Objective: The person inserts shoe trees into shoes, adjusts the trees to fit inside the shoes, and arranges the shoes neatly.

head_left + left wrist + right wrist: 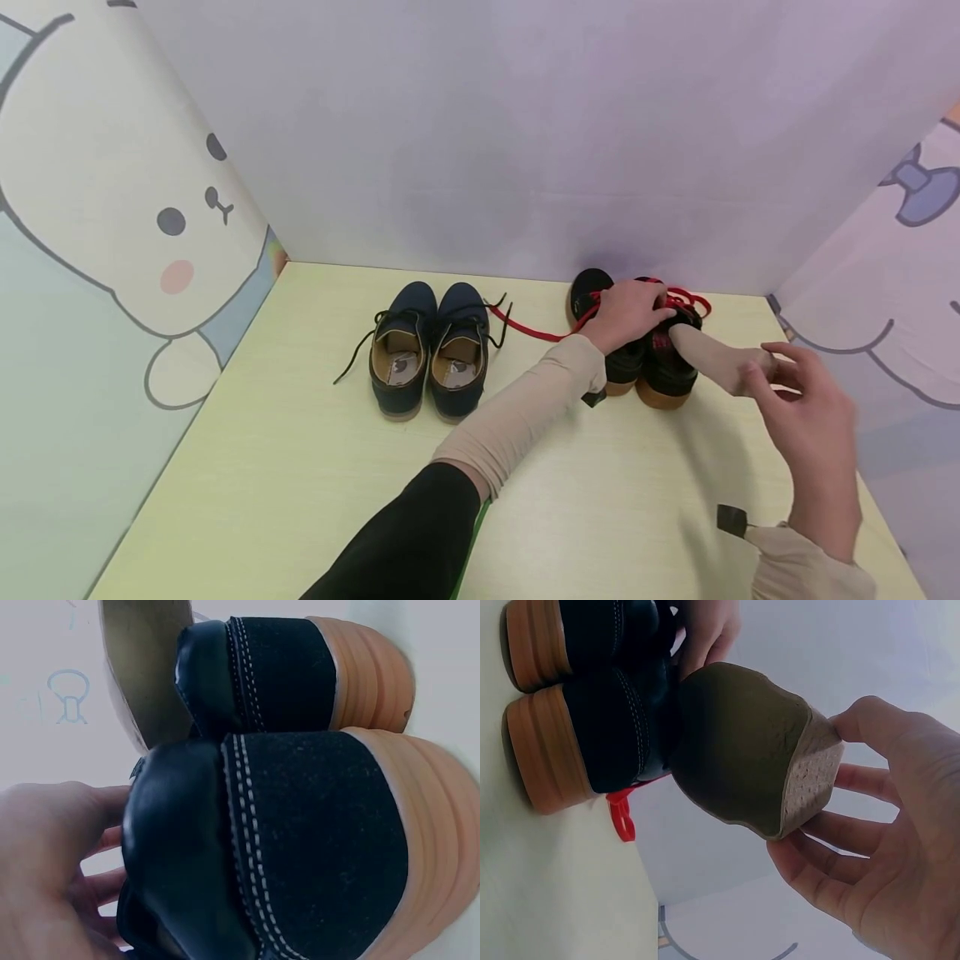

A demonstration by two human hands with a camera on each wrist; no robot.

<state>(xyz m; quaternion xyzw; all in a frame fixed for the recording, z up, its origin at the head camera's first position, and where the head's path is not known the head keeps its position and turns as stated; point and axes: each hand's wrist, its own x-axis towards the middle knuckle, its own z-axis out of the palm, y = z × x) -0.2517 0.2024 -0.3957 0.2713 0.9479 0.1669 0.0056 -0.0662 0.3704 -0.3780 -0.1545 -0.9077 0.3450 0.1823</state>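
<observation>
Toward the back right of the table are two black shoes with tan soles and red laces: the left shoe (622, 367) and the right shoe (664, 375). Reaching over the left one, my left hand (626, 312) grips the upper of the right shoe near its opening; the fingertips are partly hidden. In the left wrist view its fingers curl behind the padded heel collar (180, 832). My right hand (813, 417) pinches the wide end of a beige moulded shoe insert (742, 742) between thumb and fingers. The insert's rounded tip is at the right shoe's opening.
Navy shoes (459, 358) with dark laces stand side by side left of centre on the pale yellow table (300, 467). A red lace (536, 333) trails toward them. A plain white wall (480, 150) rises behind, with cartoon-printed panels (97, 250) at the sides.
</observation>
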